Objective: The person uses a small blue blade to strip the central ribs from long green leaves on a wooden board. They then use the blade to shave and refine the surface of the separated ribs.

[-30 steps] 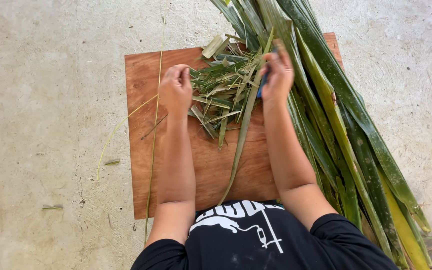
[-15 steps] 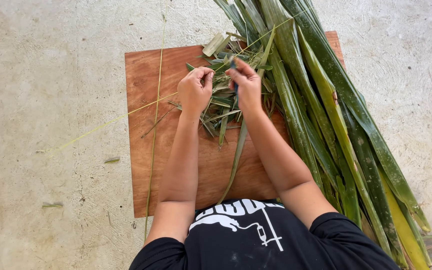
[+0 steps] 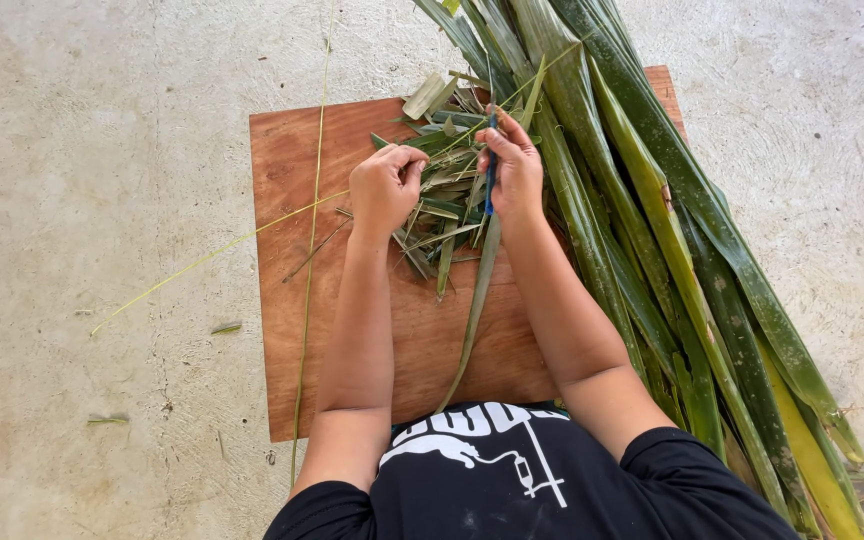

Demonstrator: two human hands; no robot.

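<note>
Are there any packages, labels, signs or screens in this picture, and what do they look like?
No packages, signs or screens are in view.
Printed design on the black shirt: at the bottom middle, a white graphic with curved shapes and thin lines, partly cut off by the picture edge.
Nothing else bears print: the wooden board, the long green leaves and the concrete floor are plain.

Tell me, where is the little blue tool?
In the head view, the blue tool is in the right hand, above the wooden board, beside the long green leaves.
</note>
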